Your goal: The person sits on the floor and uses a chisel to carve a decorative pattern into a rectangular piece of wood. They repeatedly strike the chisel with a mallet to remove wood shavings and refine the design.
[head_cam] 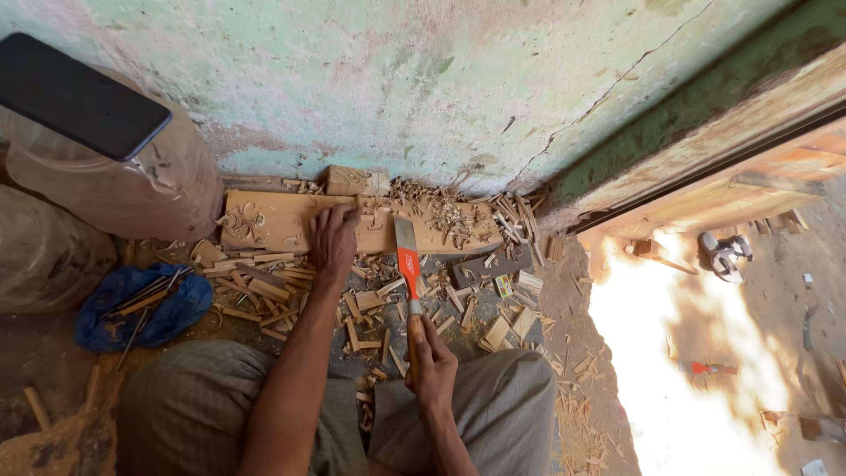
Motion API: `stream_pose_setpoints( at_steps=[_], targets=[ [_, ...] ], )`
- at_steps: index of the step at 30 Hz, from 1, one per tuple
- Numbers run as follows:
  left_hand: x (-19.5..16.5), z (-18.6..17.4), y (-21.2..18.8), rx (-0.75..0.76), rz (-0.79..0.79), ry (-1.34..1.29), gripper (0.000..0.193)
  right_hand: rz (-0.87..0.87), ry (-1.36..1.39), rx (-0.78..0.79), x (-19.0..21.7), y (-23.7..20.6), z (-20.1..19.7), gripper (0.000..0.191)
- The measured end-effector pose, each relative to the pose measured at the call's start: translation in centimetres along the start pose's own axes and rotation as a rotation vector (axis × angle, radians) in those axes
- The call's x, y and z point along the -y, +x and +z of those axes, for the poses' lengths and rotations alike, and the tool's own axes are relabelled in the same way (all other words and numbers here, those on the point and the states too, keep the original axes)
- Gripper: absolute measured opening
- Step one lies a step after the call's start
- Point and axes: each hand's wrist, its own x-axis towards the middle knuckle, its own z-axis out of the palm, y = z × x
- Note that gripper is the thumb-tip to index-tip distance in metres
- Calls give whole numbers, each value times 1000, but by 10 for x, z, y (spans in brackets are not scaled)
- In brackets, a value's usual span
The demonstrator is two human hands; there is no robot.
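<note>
**A:** What do I have around the work, biggest first?

**B:** I see the cracked green wall (pixel 423 79) across the back; a brown sack (pixel 132 189) at the left with a dark phone (pixel 75 95) lying on top of it; the long wooden plank (pixel 291 220) flat on the floor along the foot of the wall; a blue cloth (pixel 176 313) left of the knees with thin metal tools on it; wood offcuts (pixel 264 286) and shavings (pixel 445 216) strewn between the knees and the plank.

**A:** And my hands?

**B:** My left hand (pixel 333 240) lies palm down on the plank near its middle, fingers spread and pressing, not wrapped around anything; my right hand (pixel 432 361) is closed around the wooden handle of the hatchet (pixel 407 260); its red-and-steel head points away, with the blade's end over the plank's near edge, just right of the left hand.

**A:** Anything in the way?

**B:** Shavings cover the plank's right half; a small wood block (pixel 357 181) sits at the wall behind it; a sandal (pixel 723 254) lies well apart in the sunlit doorway.
</note>
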Motion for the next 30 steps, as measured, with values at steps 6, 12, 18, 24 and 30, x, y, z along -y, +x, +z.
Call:
stream_pose_setpoints(
  at_steps=[6, 12, 18, 24, 30],
  targets=[
    [-2, -2, 3, 30, -8, -41, 32, -24, -30, 38, 10, 1, 6, 49],
    [-5, -5, 10, 111, -200, -22, 78, -81, -231, 65, 41, 13, 33, 47],
    [-7, -2, 11, 4, -265, 36, 102, -100, -468, 109, 63, -3, 38, 44],
    [-9, 1, 10, 33, -298, 16, 93, -16, -443, 58, 67, -27, 29, 41],
    [-8, 3, 13, 31, -319, 25, 93, 6, -525, 72, 60, -2, 45, 40]
  ],
)
